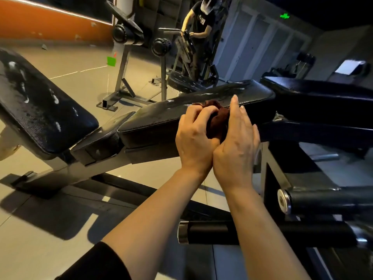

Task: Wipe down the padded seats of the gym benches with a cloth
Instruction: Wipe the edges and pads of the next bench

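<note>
A dark red-brown cloth (219,118) is bunched between my two hands in front of the black padded seat (161,116) of a gym bench. My left hand (194,136) grips the cloth with curled fingers. My right hand (238,138) lies flat against the cloth's right side with straight fingers pointing up. The seat's top shines with wet streaks (214,96). The same bench's tilted back pad (40,110), worn and flecked white, is at the left.
Another black padded bench (323,91) stands at the right, with foam rollers (212,232) below my arms. A metal rack (129,57) with weight plates stands behind. A person (199,19) works at a machine at the back. Tiled floor lies at the left.
</note>
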`<state>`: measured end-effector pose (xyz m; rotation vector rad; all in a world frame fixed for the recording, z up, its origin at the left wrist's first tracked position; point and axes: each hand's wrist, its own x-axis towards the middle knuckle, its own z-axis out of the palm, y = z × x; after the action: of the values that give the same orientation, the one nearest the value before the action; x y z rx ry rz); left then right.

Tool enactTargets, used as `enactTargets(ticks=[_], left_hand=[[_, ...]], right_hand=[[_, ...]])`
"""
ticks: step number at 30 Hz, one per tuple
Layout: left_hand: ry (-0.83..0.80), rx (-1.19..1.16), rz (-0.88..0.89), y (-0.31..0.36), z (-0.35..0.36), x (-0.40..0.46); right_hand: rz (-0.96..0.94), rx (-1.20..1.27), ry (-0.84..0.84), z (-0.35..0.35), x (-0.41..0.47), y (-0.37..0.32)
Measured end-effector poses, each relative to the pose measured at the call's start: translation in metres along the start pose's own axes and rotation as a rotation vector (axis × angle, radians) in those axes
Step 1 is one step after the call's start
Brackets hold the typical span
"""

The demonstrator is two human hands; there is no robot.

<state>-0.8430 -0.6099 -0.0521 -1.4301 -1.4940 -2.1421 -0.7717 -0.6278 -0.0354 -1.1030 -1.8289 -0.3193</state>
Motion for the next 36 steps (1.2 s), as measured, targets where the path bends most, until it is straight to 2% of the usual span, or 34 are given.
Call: enactTargets(ticks=[3,6,13,17,19,22,24,29,36], left_hand=[[-0.039,0.051,0.083,0.001,0.003,0.004],[-0.071,0.064,0.085,0.000,-0.001,0.007],[-0.077,0.117,-0.061,-0.023,-0.024,-0.015],[-0.002,0.197,-0.292,-0.041,-0.046,-0.033],[0.025,0.177,-0.211,-0.032,-0.047,-0.028],[-0.037,0.130,0.051,-0.007,-0.029,-0.005],[-0.056,0.130,0.119,0.004,-0.017,0.009],[-0.081,0.131,0.131,-0.011,-0.016,0.015],[-0.082,0.196,0.043,-0.050,-0.047,-0.004]], right_hand=[[0.053,0.081,0.034,-0.002,-0.001,-0.001],[0.061,0.094,0.025,-0.002,-0.002,-0.003],[0.073,0.058,-0.115,-0.008,-0.006,-0.003],[0.080,0.064,-0.119,-0.009,-0.006,-0.005],[0.089,0.073,-0.106,-0.008,-0.006,-0.006],[0.077,0.075,-0.095,-0.005,-0.006,-0.005],[0.045,0.048,-0.085,-0.003,-0.008,-0.004],[-0.008,-0.035,-0.108,-0.003,-0.010,-0.007],[-0.239,-0.247,-0.319,0.005,-0.017,-0.018]])
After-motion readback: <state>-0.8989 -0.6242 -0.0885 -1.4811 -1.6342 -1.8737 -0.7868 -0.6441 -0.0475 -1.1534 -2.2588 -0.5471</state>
